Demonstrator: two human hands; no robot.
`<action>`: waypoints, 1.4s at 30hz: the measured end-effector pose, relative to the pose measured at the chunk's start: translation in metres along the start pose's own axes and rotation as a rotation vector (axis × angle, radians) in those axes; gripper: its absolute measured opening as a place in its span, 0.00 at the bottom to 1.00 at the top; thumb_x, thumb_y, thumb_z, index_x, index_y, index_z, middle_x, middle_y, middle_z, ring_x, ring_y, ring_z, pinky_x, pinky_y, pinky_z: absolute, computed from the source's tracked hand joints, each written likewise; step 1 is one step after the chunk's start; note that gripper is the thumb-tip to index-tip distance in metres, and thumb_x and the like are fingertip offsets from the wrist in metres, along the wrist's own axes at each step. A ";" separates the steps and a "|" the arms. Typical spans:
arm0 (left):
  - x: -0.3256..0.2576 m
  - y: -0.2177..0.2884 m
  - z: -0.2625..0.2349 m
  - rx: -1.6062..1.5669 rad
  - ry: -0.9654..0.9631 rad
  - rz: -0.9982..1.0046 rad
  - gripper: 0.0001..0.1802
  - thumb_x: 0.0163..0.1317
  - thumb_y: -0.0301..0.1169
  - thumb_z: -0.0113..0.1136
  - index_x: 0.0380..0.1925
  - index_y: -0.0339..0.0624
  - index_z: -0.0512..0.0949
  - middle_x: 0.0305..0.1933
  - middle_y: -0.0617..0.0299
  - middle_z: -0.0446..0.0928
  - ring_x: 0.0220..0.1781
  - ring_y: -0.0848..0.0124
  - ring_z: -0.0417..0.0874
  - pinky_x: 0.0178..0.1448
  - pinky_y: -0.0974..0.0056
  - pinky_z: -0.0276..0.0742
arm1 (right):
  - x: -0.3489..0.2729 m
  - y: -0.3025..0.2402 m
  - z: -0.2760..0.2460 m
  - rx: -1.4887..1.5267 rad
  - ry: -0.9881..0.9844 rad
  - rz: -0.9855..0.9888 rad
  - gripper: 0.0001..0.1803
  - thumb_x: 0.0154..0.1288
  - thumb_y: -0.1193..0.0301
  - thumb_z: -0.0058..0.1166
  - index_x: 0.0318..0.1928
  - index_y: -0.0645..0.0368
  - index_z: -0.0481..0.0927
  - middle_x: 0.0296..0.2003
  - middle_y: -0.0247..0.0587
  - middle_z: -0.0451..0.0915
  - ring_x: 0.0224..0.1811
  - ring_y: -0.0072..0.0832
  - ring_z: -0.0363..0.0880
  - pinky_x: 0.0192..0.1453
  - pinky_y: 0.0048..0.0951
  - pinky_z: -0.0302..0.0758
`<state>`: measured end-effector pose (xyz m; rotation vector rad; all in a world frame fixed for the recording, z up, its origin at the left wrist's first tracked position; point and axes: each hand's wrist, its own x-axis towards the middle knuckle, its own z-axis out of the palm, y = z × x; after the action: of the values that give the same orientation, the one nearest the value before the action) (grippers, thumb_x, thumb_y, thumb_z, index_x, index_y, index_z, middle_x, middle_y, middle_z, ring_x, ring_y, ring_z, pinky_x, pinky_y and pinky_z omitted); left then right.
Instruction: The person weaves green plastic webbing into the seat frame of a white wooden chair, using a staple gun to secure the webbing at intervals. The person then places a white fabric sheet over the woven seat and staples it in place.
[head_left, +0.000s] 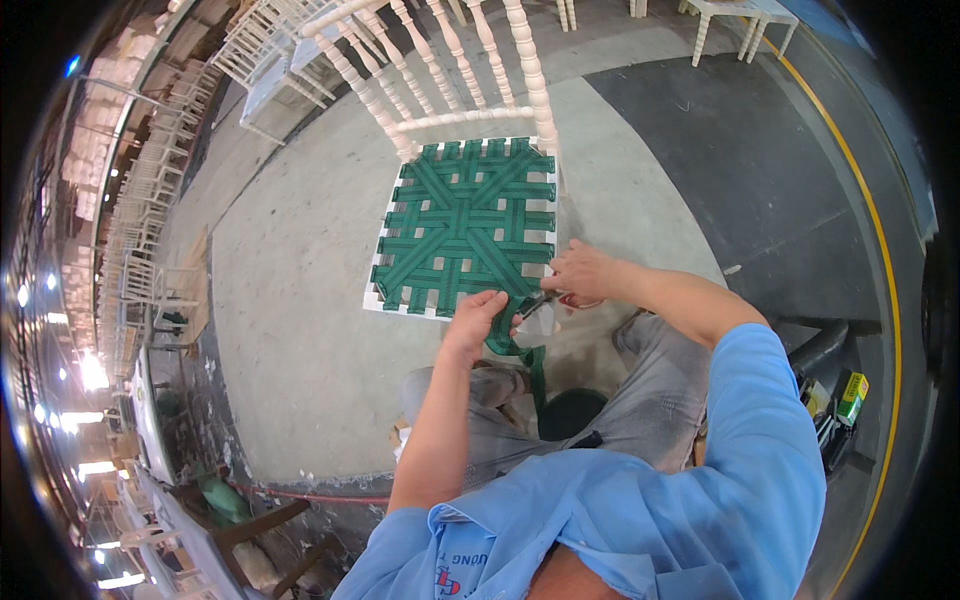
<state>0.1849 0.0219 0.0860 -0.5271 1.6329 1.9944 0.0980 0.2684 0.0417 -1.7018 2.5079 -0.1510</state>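
Note:
In front of me stands a white chair [468, 118] with turned spindles in its back. Green webbing [460, 225] is woven across its seat frame, with diagonal bands crossing at the middle. At the seat's near right corner, my left hand [478, 322] pinches a loose green strap [503, 344]. The strap hangs between my knees toward a dark green round shape [570, 412] below. My right hand [584, 274] grips scissors [567, 299] with red handles, their blades beside the strap at that corner. Whether the blades touch the strap is hard to see.
White chairs [275, 85] stand at the back left, with long rows of them along the left side. More white furniture legs [700, 40] show at the far right. A yellow-green box [852, 398] lies among tools at my right. A yellow line [868, 215] runs along the floor.

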 end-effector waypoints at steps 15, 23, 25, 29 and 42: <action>-0.042 -0.131 0.003 -0.018 0.067 -0.229 0.29 0.72 0.48 0.54 0.67 0.45 0.68 0.62 0.55 0.76 0.55 0.58 0.78 0.57 0.52 0.75 | -0.233 -0.098 -0.053 0.536 0.771 1.234 0.29 0.58 0.55 0.70 0.55 0.53 0.75 0.32 0.45 0.81 0.35 0.41 0.82 0.41 0.38 0.77; 0.021 -0.053 -0.026 -0.698 0.344 -0.167 0.47 0.61 0.67 0.56 0.70 0.47 0.66 0.72 0.50 0.66 0.71 0.46 0.66 0.67 0.31 0.64 | -0.424 -0.283 -0.004 0.240 0.908 2.353 0.32 0.60 0.48 0.65 0.57 0.54 0.72 0.41 0.53 0.85 0.45 0.52 0.84 0.49 0.45 0.78; 0.023 -0.057 -0.018 -0.669 0.338 -0.152 0.42 0.65 0.65 0.52 0.68 0.46 0.67 0.72 0.52 0.66 0.69 0.49 0.68 0.62 0.36 0.71 | -0.455 -0.322 0.015 0.091 0.835 2.453 0.27 0.62 0.56 0.61 0.58 0.53 0.72 0.47 0.53 0.84 0.50 0.52 0.82 0.53 0.47 0.77; 0.024 -0.076 -0.010 -0.803 0.226 -0.098 0.44 0.68 0.68 0.43 0.72 0.48 0.63 0.75 0.54 0.63 0.74 0.49 0.64 0.73 0.35 0.63 | -0.507 -0.357 0.040 -0.112 0.657 2.406 0.23 0.65 0.60 0.58 0.58 0.52 0.76 0.53 0.52 0.80 0.57 0.51 0.77 0.58 0.45 0.75; 0.024 -0.172 0.119 -1.141 0.224 -0.050 0.37 0.65 0.62 0.56 0.63 0.48 0.69 0.64 0.56 0.72 0.66 0.57 0.71 0.69 0.47 0.70 | -0.319 -0.153 0.000 0.056 0.776 1.380 0.21 0.66 0.68 0.60 0.58 0.60 0.76 0.56 0.53 0.76 0.61 0.50 0.73 0.67 0.42 0.68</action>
<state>0.2720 0.1674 -0.0382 -1.1794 0.3886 2.7537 0.3561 0.5085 0.0739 0.4975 3.4304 -0.7914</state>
